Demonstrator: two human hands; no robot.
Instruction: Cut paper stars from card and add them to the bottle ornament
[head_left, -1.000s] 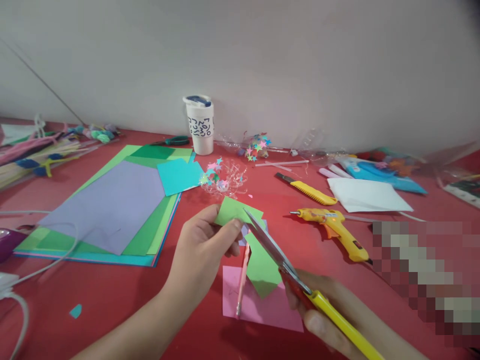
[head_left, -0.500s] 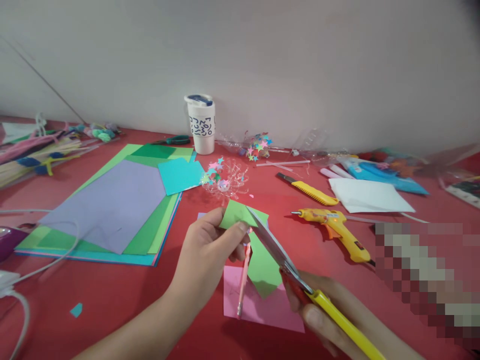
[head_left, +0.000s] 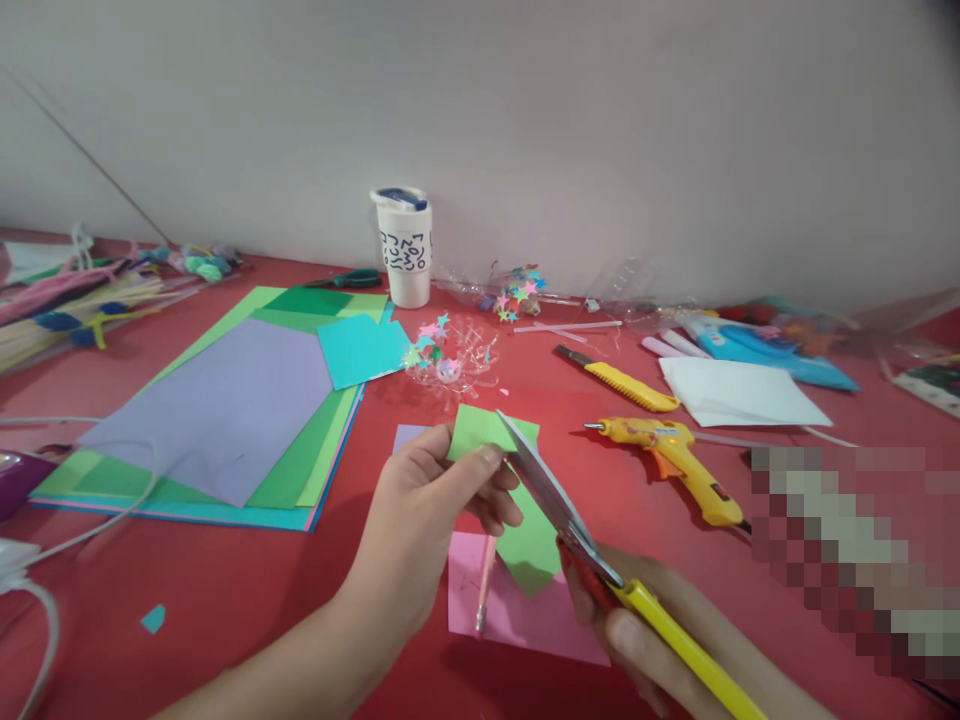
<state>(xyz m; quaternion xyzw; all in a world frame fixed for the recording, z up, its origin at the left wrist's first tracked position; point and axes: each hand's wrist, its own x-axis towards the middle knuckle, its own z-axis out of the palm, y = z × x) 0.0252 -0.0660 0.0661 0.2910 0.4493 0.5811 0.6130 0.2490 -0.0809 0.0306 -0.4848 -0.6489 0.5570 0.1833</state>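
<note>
My left hand (head_left: 442, 490) pinches a small piece of green paper (head_left: 478, 428) between thumb and fingers. In my right hand (head_left: 637, 625) is a pair of scissors (head_left: 660, 630) with yellow and red handles, its blades lying at the right side of that paper. Whether the blades are parted is hard to make out. Below them a larger green sheet (head_left: 529, 545) lies over a pink sheet (head_left: 525, 620). A pink pencil (head_left: 486, 590) rests on the pink sheet, its upper end hidden by my left fingers. Part of a purple sheet (head_left: 409, 438) shows behind my left hand.
Coloured sheets (head_left: 217, 410) are stacked at the left, near white cables (head_left: 52, 620). A white tumbler (head_left: 406, 250) stands at the wall. Star-shaped sequins (head_left: 442, 355) lie in clear plastic. To the right are a yellow cutter (head_left: 630, 385) and a yellow glue gun (head_left: 667, 450).
My left hand and the small green paper have shifted slightly right. Its lower fingers have spread towards the scissors and now cover the pencil's upper end. The scissors have barely moved.
</note>
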